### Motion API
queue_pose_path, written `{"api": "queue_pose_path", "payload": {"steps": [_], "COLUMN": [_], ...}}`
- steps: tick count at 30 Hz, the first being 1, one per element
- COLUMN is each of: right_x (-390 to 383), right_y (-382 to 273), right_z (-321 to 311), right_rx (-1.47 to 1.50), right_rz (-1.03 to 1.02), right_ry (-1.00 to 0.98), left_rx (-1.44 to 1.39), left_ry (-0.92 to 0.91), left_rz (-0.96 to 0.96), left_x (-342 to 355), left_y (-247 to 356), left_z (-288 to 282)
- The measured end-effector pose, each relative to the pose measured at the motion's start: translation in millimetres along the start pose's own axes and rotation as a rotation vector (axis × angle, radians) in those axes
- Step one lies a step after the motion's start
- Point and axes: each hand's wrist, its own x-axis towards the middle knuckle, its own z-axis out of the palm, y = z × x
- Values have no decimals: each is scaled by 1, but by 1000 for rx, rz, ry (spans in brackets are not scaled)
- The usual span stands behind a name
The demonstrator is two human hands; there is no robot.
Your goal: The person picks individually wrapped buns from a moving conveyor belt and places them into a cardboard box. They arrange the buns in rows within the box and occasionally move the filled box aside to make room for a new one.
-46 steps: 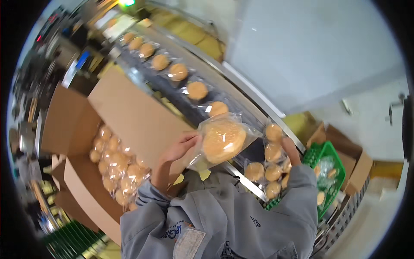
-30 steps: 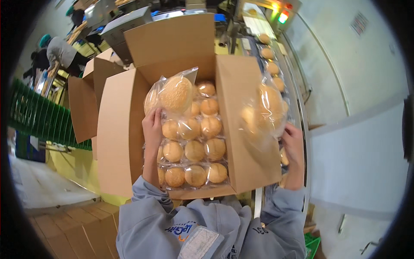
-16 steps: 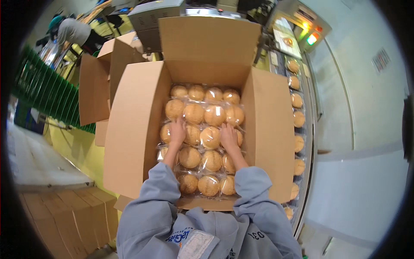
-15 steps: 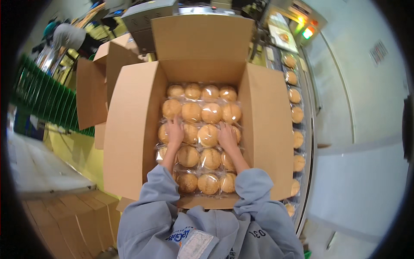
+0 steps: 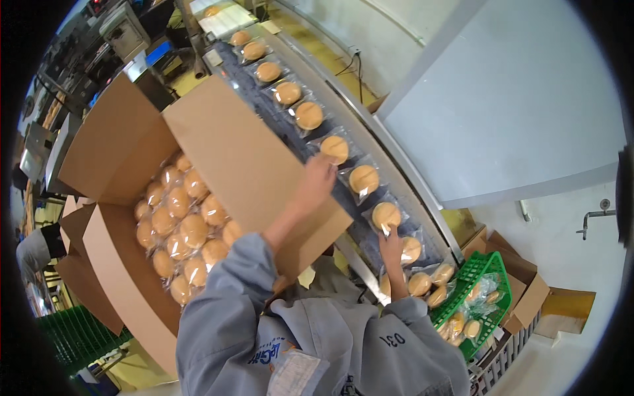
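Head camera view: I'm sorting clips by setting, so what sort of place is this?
Most likely a bakery packing line. Wrapped buns ride in single file on a conveyor belt, an open cardboard box beside it is filled with bagged buns, and a green crate holds more.

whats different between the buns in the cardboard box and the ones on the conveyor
The buns in the cardboard box lie packed tight in rows, touching one another; the buns on the conveyor lie in a single file with gaps between them. No hand is on the boxed ones, while the left hand and right hand reach those on the belt. Both are round, golden and wrapped in clear plastic bags.
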Motion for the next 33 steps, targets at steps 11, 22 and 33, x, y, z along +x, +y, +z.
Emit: {"api": "queue_pose_path", "payload": {"steps": [11,22,33], "right_x": [9,74,-23], "right_y": [155,141,-293], "right_z": [19,53,-32], "right_rx": [125,141,1102], "right_rz": [298,8,-684], "right_ry": [-226,119,-447], "left_rx": [679,-14,-51], "left_ry": [-530,-224,942], "left_rz": [-401,3,-444], "left_x": [-18,10,-156], "left_y": [-43,-18,22], "left_z": [179,135,-266]}}
